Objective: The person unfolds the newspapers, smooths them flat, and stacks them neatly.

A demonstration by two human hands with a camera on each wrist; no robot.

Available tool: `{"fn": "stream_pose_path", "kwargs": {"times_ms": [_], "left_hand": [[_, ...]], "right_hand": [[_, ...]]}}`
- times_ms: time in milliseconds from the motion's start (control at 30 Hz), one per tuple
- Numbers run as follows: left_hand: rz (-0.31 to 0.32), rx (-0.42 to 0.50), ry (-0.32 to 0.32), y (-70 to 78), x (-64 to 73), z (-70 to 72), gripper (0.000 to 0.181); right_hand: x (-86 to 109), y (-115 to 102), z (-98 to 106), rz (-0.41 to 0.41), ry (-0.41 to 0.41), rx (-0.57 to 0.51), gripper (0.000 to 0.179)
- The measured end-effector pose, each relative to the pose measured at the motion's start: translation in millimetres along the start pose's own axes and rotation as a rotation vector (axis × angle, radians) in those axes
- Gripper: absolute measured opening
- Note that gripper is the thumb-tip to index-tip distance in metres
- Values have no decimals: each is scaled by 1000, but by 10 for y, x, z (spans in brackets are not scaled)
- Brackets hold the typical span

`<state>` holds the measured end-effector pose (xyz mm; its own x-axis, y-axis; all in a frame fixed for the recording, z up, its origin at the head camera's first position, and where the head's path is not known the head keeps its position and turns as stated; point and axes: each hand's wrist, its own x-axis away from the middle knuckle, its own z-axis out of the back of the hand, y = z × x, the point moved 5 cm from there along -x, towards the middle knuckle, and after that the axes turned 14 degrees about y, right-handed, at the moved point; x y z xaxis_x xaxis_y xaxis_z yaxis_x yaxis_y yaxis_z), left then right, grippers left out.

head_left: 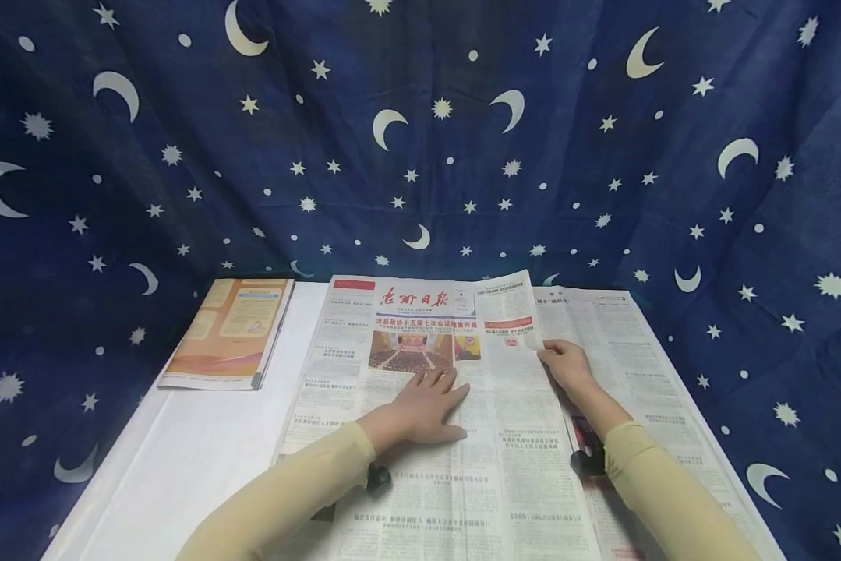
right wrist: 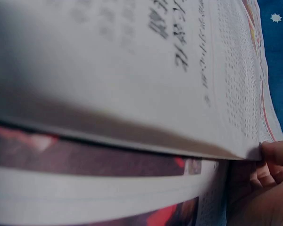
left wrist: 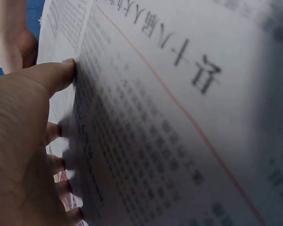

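Observation:
A newspaper [head_left: 420, 397] with a red masthead and a colour photo lies spread in the middle of the table. My left hand [head_left: 423, 407] rests on its front page below the photo, fingers spread. At the page's right edge, my right hand [head_left: 567, 366] pinches the paper between thumb and fingers. The right wrist view shows that edge raised, with the thumb of the right hand [right wrist: 269, 174] on top and fingers underneath. Under the lifted edge, another printed sheet [head_left: 623, 366] extends to the right.
An orange-covered folded paper or booklet [head_left: 227, 335] lies at the back left of the white table [head_left: 181, 436]. Behind the table hangs a dark blue curtain [head_left: 420, 140] with moons and stars. Black wrist devices [head_left: 378, 477] sit under both wrists.

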<state>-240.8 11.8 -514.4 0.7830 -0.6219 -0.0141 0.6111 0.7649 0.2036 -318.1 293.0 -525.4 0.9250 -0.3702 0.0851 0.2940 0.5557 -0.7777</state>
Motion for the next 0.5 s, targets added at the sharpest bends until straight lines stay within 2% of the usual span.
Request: {"fn": "stream_pose_path", "kwargs": {"times_ms": [133, 233, 367, 500], "left_hand": [[-1, -26, -6, 9, -25, 2, 83], [8, -29, -16, 10, -42, -2, 84], [20, -40, -29, 16, -47, 11, 84], [20, -50, -27, 24, -39, 18, 84]], "right_hand": [[53, 1, 76, 53, -69, -42, 55], [145, -6, 141, 82, -148, -122, 65], [285, -8, 210, 72, -222, -210, 72], [469, -6, 251, 48, -288, -307, 68]]}}
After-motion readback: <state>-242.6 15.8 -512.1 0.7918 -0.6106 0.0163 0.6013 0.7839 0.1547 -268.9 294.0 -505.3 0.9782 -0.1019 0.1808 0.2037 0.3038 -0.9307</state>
